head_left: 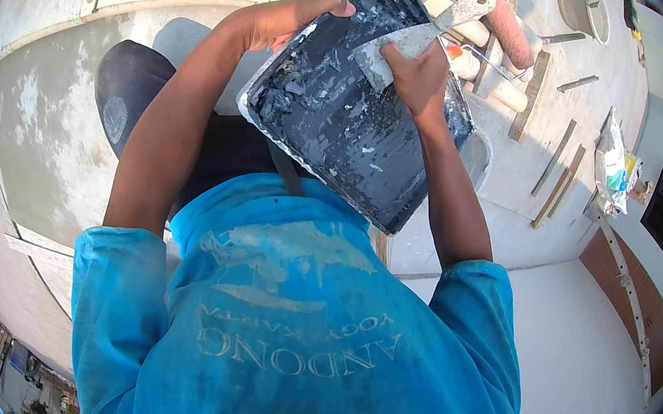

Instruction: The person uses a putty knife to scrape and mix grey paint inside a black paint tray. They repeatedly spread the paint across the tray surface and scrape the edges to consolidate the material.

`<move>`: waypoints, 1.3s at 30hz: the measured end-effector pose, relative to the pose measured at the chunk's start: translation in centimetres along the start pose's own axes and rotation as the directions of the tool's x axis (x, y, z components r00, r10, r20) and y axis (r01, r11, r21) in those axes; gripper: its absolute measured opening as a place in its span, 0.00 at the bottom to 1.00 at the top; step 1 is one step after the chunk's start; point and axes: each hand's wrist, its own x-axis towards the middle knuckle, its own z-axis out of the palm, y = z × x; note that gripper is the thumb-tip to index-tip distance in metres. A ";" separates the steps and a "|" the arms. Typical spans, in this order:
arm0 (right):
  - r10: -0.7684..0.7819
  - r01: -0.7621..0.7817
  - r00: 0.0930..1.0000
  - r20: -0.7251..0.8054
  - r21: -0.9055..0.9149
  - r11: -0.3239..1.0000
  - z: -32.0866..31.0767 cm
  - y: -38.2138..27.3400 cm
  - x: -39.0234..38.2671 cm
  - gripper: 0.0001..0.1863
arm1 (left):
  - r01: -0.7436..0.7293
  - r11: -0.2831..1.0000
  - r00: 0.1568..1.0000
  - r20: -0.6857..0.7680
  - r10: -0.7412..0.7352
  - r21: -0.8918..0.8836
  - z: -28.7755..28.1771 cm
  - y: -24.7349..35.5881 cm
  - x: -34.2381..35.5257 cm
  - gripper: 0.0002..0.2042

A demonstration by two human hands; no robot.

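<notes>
A black paint tray (334, 116), crusted with white and grey dried paint, is tilted in front of my chest. My left hand (297, 19) is closed on its upper left rim, thumb over the edge. With my right hand (418, 75) I grip a putty knife (408, 44) by its paint-smeared blade, thumb on top. The knife's pale handle points up and right, past the tray's rim. The blade's edge lies over the inside of the tray; whether it touches the surface I cannot tell. My right fingers are mostly hidden.
Beyond the tray, a pinkish-red paint roller (509, 30) with a wire frame rests among pale tubes. Thin wooden strips (559, 185) lie on the floor at the right. A grey bucket (584, 13) stands far right, and a white plastic bag (613, 163) sits by the wall.
</notes>
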 end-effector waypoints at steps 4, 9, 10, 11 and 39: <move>0.088 -0.087 0.994 0.072 -0.020 0.996 -0.4 -0.2 0.6 0.18 | -0.046 0.997 0.999 -0.017 0.045 -0.068 0.9 1.0 -1.2 0.33; 0.253 -0.251 0.967 0.013 -0.077 0.965 -0.7 1.5 1.8 0.18 | -0.024 0.999 1.000 -0.017 0.025 0.035 0.1 0.5 -0.5 0.35; 0.211 -0.203 0.974 0.083 -0.092 0.975 -1.0 0.3 1.1 0.19 | -0.021 0.999 1.000 0.004 0.021 0.035 0.0 0.6 -0.6 0.36; 0.112 -0.108 0.991 0.068 -0.066 0.992 -0.7 0.0 0.1 0.20 | -0.016 1.000 1.000 -0.010 0.016 0.016 0.3 0.7 -0.7 0.36; 0.094 -0.097 0.980 0.176 0.008 0.995 0.1 -2.9 -6.4 0.23 | 0.024 0.996 0.998 0.055 -0.020 -0.087 1.0 0.8 1.1 0.42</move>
